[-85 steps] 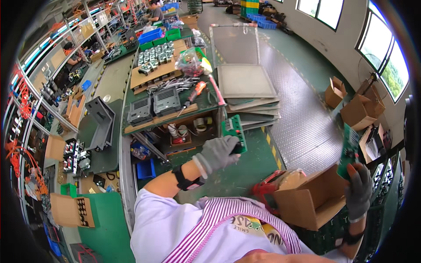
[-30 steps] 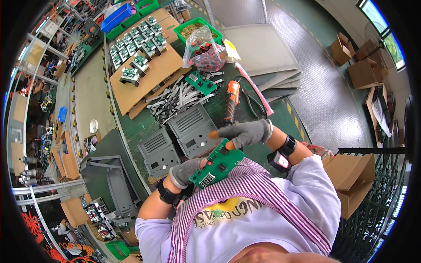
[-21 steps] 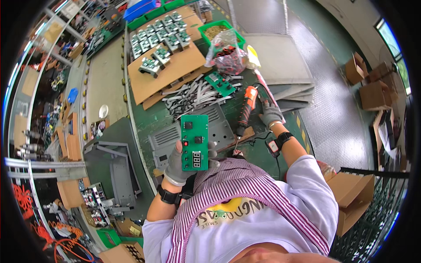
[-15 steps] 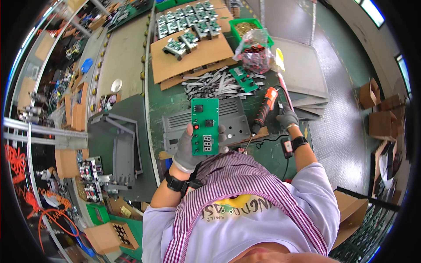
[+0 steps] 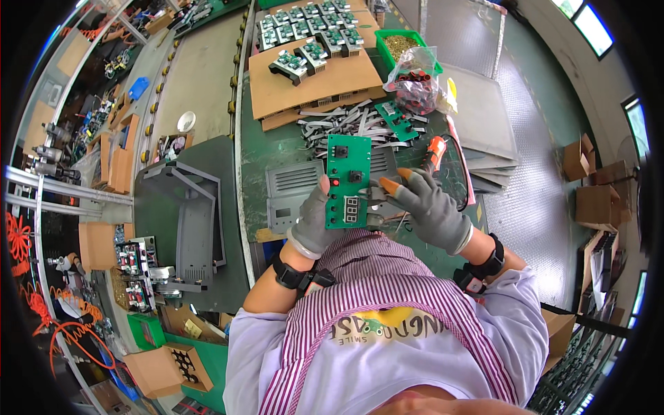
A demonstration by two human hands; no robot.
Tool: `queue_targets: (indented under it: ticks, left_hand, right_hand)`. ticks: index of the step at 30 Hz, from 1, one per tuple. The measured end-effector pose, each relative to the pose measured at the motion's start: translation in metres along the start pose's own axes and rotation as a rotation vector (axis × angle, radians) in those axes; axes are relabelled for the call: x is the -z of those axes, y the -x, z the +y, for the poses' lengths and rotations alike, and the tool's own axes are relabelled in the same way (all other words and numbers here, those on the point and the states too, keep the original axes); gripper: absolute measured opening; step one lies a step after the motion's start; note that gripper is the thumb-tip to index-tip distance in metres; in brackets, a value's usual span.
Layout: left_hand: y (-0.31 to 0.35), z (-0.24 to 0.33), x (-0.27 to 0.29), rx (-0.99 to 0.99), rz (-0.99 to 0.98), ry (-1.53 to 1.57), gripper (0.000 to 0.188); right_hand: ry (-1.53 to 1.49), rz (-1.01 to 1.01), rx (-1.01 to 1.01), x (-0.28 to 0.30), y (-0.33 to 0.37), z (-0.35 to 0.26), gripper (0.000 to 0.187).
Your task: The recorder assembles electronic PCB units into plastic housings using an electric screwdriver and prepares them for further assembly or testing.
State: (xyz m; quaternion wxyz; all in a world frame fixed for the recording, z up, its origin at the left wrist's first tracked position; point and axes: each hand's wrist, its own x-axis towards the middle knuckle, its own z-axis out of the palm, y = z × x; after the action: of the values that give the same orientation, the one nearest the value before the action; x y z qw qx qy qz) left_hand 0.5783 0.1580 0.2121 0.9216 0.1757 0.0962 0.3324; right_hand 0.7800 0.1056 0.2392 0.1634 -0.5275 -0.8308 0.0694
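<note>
While your left hand [image 5: 315, 225] clamps the green circuit board [image 5: 342, 166], your right hand [image 5: 434, 213] is just beside it at three o'clock; whether that grips anything, I cannot tell. A grey panel [image 5: 293, 181] lies on the desk [image 5: 257, 152] at nine o'clock, flat cables [image 5: 332, 128] at twelve, an orange driver [image 5: 434, 153] at two.

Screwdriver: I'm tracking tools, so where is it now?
In the head view, right of centre, the screwdriver lies on the bench below the clear bag, partly hidden behind the right hand.

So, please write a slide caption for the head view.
Grey-gloved left hand holds a rectangular green circuit board, grey-gloved right hand close beside it.
</note>
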Motion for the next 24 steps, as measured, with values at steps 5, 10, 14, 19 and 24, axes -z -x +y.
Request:
queue_targets:
  ticks: [5, 10, 14, 19, 24]
  left_hand:
    - [0.006, 0.004, -0.003, -0.019, 0.022, -0.028, 0.071]
    - [0.009, 0.002, 0.011, -0.008, 0.082, 0.010, 0.066]
    - [0.006, 0.006, 0.039, -0.083, 0.070, -0.026, 0.064]
    - [0.037, 0.057, 0.093, -0.127, 0.250, -0.435, 0.053]
    - [0.070, 0.083, 0.133, -0.111, 0.186, -1.909, 0.046]
  right_hand:
    - [0.052, 0.021, 0.051, 0.000, -0.006, -0.004, 0.046]
    - [0.141, -0.210, 0.021, 0.008, -0.004, -0.021, 0.038]
    - [0.140, -0.149, 0.260, 0.013, 0.002, -0.049, 0.031]
    - [-0.249, 0.113, 0.006, 0.019, -0.005, -0.024, 0.044]
    - [-0.542, 0.082, -0.330, -0.006, 0.022, -0.002, 0.053]
